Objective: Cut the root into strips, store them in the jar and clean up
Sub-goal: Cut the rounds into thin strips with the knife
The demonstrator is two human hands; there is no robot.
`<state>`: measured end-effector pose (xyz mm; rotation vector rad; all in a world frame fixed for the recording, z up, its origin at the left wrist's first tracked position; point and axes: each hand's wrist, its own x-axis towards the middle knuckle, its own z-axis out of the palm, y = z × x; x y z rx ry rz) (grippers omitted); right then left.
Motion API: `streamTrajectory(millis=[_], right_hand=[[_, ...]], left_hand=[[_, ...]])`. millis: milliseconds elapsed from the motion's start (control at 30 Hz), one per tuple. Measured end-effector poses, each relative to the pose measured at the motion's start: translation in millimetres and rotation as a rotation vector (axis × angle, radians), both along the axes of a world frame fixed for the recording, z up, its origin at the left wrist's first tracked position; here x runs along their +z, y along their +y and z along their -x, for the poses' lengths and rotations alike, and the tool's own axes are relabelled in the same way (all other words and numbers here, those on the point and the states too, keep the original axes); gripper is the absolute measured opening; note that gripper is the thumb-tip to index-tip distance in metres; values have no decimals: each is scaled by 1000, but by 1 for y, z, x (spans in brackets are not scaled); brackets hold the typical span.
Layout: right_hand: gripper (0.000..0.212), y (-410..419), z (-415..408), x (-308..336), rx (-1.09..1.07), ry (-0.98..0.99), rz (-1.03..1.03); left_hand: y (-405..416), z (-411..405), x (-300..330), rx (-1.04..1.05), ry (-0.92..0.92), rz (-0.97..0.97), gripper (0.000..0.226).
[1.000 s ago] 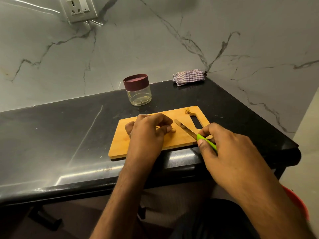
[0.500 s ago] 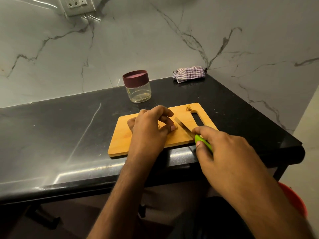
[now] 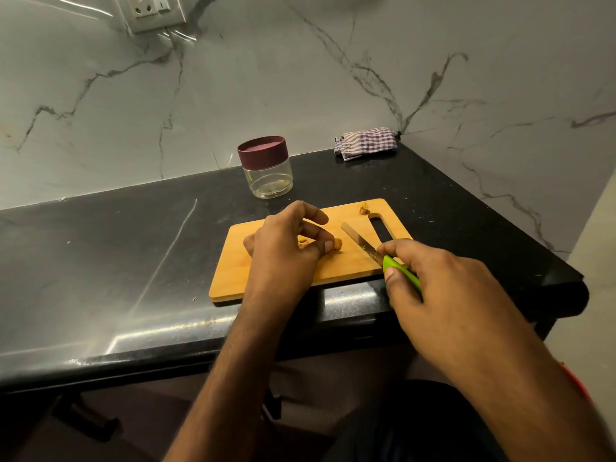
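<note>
1. The small yellowish-brown root piece (image 3: 337, 244) lies near the middle of the rectangular light wooden cutting board (image 3: 233, 271), which sits at the front edge of the black polished stone counter (image 3: 100, 261).
2. The left hand (image 3: 283, 255) rests over the board with its fingers curled down, fingertips pinching or pinning the root; one end of the root peeks out at 3 o'clock of the fingertips. More yellow bits show under the fingers, too hidden to count.
3. The right hand (image 3: 443, 295) is clenched round the bright green handle of a small steel-bladed knife (image 3: 361, 242), its blade pointing to about 10 o'clock and lying low over the board, just beside the root but apart from it.
4. A small scrap of root (image 3: 364, 209) sits at 12 o'clock of the board's slotted handle hole.
5. The clear round jar with a maroon screw lid (image 3: 266, 166) stands at 12 o'clock of the board, lid on and nearly empty. A folded purple-and-white checked cloth (image 3: 366, 143) lies in the corner at 1 o'clock.
6. Judgement: the root looks light, firm and knobbly, so it is apt to roll or skid on the smooth wood. It is best pinned from above near its far end, fingertips tucked back, with a flat side down before the blade comes in.
</note>
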<state>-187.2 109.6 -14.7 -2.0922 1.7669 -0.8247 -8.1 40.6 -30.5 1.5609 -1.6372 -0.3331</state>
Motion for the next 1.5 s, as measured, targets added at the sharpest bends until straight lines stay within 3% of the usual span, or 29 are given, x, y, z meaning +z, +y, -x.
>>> streamTrajectory(millis=[433,667,800,933,1233,1500], right_hand=[[39,-17,-4,-13,-104,-44,88],[37,-19,-1,-15,-91,-68,105],[37,-16,1,-13,-74,-86,109],[36,-15,1,-13,-68,-74,113],[39,-14,1,-9,-55,-39,65],[40,-9,-6,-6,6,73,38]], left_hand=[[7,19,6,18,-173,53,41],[4,22,5,45,-368,-27,20],[7,22,6,142,-370,-13,25],[10,14,4,266,-224,40,23],[0,20,3,135,-359,6,22],[-5,18,-1,107,-338,9,15]])
